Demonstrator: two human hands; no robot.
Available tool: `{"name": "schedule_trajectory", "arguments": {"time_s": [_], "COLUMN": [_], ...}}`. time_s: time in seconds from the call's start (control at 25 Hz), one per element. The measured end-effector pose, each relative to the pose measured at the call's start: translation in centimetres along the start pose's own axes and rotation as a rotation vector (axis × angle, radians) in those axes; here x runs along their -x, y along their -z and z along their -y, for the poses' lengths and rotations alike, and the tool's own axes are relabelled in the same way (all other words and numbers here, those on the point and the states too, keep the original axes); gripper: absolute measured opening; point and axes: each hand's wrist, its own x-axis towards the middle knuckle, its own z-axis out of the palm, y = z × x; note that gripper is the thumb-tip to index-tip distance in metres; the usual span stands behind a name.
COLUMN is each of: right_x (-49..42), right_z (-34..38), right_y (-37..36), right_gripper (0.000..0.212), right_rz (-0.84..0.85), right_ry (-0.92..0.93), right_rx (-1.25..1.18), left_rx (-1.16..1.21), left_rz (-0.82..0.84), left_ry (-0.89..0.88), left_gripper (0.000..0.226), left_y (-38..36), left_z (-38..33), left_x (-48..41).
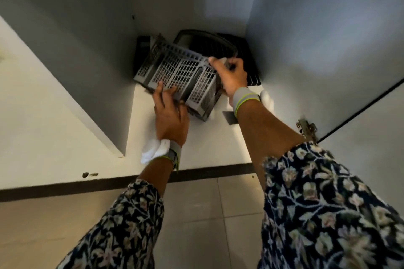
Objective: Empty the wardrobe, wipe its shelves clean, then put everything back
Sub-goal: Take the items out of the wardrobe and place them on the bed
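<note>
A grey plastic basket with many small holes [181,72] was over the white wardrobe shelf [207,146], towards the far end. I could not tell if it touched the shelf. The left hand [170,116] held its near left edge, with fingers bent over the rim. The right hand [229,76] was curled tight round its far right corner. A white cloth [155,150] was bunched by the left wrist. Behind the basket, a black wire rack [251,65] was in the far right corner.
</note>
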Motion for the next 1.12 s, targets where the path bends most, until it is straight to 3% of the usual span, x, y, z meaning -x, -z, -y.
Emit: {"name": "schedule_trajectory", "arguments": {"time_s": [0.2, 0.44, 0.6, 0.72, 0.84, 1.0, 1.12], "right_x": [2.3, 3.9, 4.4, 5.1, 5.9, 6.1, 6.5], "right_z": [1.4, 0.4, -0.4, -1.1, -2.0, -1.7, -1.6], "right_y": [-0.7, 2.4, 6.6, 10.2, 11.9, 10.7, 8.0], "right_gripper": [0.037, 0.042, 0.045, 0.048, 0.049, 0.042, 0.034], "right_rz": [0.081, 0.044, -0.008, 0.040, 0.083, -0.062, -0.348], "right_ry": [0.137, 0.401, 0.493, 0.459, 0.440, 0.399, 0.480], "right_rx": [0.165, 0.446, 0.533, 0.669, 0.746, 0.646, 0.679], "left_rx": [0.075, 0.148, 0.188, 0.246, 0.269, 0.278, 0.306], "left_rz": [-0.028, -0.156, -0.208, -0.074, 0.082, 0.074, 0.124], "left_ry": [0.046, 0.285, 0.395, 0.367, 0.345, 0.340, 0.314], "left_gripper": [0.043, 0.020, 0.040, 0.055, 0.041, 0.032, 0.031], "left_y": [1.7, 1.0, 0.6, -0.1, -1.2, -2.3, -2.8], "left_z": [0.8, 0.3, 0.2, 0.3, -0.4, -1.3, -1.9], "left_x": [1.9, 1.9, 1.5, 1.2, 1.6, 2.6, 3.0]}}
